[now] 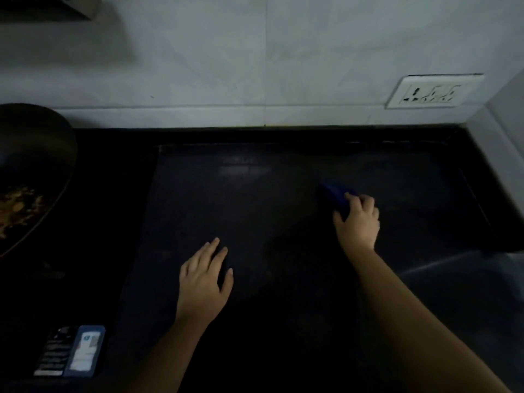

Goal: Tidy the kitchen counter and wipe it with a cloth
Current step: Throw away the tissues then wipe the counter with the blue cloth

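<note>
The black kitchen counter (255, 199) fills the middle of the view, dimly lit. My right hand (358, 222) presses a dark blue cloth (336, 195) onto the counter at the centre right, fingers curled over its near end. The cloth sticks out past the fingers toward the wall. My left hand (205, 279) lies flat on the counter nearer to me, fingers spread, holding nothing.
A dark pan (31, 171) with brownish food bits sits at the left. A small blue and black packet (72, 350) lies at the front left. A white wall socket (433, 92) is on the tiled wall at the back right. A raised ledge borders the counter on the right.
</note>
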